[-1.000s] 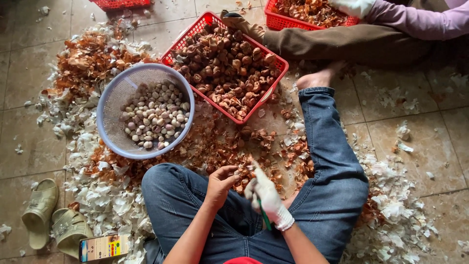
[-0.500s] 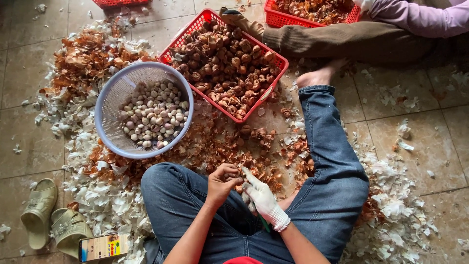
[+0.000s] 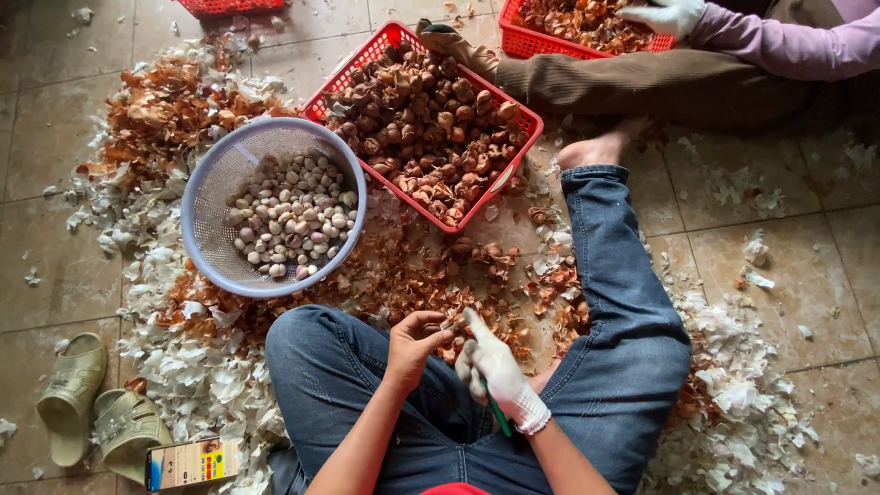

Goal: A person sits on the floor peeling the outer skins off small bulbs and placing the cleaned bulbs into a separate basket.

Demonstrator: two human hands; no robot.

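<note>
I sit on a tiled floor in blue jeans. My bare left hand [image 3: 414, 341] pinches a small brown bulb between its fingertips, just above my lap. My right hand [image 3: 495, 371], in a white glove, grips a green-handled knife [image 3: 498, 415] and its fingers meet the same bulb. A red basket [image 3: 510, 108] of unpeeled brown bulbs stands ahead. A pale blue colander [image 3: 209, 183] holding several peeled cloves is to its left.
Brown and white peelings [image 3: 174, 357] cover the floor around me. Another person's leg [image 3: 642, 87] and gloved hand [image 3: 665, 14] lie by a second red basket [image 3: 532, 41] at the top right. Green sandals [image 3: 96, 412] and a small box [image 3: 191, 463] are at the lower left.
My hands have stayed together over my lap, shifting slightly while working the bulb. The other person's gloved hand has moved over the far basket.
</note>
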